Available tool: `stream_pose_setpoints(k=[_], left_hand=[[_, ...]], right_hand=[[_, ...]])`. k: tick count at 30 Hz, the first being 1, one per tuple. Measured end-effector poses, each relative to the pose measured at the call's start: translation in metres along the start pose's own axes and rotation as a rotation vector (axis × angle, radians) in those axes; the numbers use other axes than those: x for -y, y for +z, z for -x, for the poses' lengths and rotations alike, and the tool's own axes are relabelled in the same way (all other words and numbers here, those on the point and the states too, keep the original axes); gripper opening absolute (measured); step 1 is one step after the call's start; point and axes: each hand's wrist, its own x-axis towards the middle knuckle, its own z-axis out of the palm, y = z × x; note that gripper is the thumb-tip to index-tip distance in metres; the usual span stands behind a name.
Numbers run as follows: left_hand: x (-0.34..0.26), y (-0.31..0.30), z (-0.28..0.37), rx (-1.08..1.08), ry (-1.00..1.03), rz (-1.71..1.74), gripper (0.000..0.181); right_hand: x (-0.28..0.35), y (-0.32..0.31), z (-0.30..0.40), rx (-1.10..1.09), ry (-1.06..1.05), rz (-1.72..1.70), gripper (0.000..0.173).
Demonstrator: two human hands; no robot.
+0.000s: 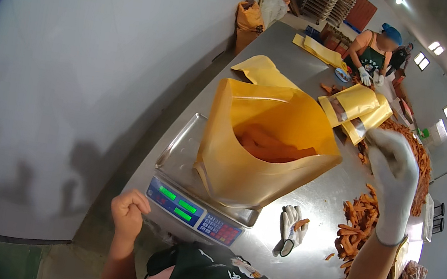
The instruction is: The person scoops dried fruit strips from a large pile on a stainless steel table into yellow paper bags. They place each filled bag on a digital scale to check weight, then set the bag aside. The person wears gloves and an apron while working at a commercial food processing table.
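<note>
An upright yellow kraft pouch (pixel 243 181) with a wide mouth stands on the steel pan (pixel 182 142) of a digital scale. Orange-brown dried strips (pixel 270 144), apparently sweet potato, lie inside it. Bare and loosely curled, my left hand (pixel 130 212) is beside the scale's display panel (pixel 178 206), with nothing visible in it. My right hand (pixel 395 165), in a white knit glove, is raised right of the pouch, over the strips. Its fingers are bent and blurred, so whether they pinch anything cannot be told. A second white glove (pixel 290 227) rests on the table with one strip on it.
Loose strips (pixel 355 228) lie on the steel table (pixel 317 205) at right, with a larger heap (pixel 422 169) beyond. Two windowed pouches (pixel 352 104) and a flat pouch (pixel 266 70) lie farther back. A gloved co-worker (pixel 370 57) stands at the far side. A wall (pixel 64 72) runs along the left.
</note>
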Motion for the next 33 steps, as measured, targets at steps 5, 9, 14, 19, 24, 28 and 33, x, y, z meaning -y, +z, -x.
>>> stream_pose_setpoints(k=[5,9,14,19,24,28,33], left_hand=[[0.007,-0.017,-0.015,-0.072,0.033,-0.057,0.025],[0.009,-0.02,-0.028,-0.088,0.045,-0.097,0.025],[0.001,-0.012,-0.059,-0.112,0.089,-0.12,0.022],[-0.008,0.003,-0.103,-0.126,0.099,-0.028,0.019],[-0.048,0.071,-0.164,0.166,0.091,0.22,0.033],[-0.04,0.098,-0.201,0.611,-0.052,0.4,0.039],[-0.009,0.113,-0.201,0.497,-0.106,0.494,0.038]], right_hand=[[-0.058,-0.011,0.075,-0.077,0.313,-0.152,0.023],[-0.076,-0.007,0.129,-0.184,0.606,-0.271,0.02],[-0.09,-0.007,0.183,-0.264,0.792,-0.336,0.022],[-0.097,-0.012,0.211,-0.286,0.81,-0.354,0.022],[-0.081,-0.006,0.209,-0.297,0.831,-0.326,0.02],[-0.08,0.001,0.219,-0.27,0.795,-0.37,0.022],[-0.096,-0.016,0.258,-0.309,0.84,-0.311,0.023]])
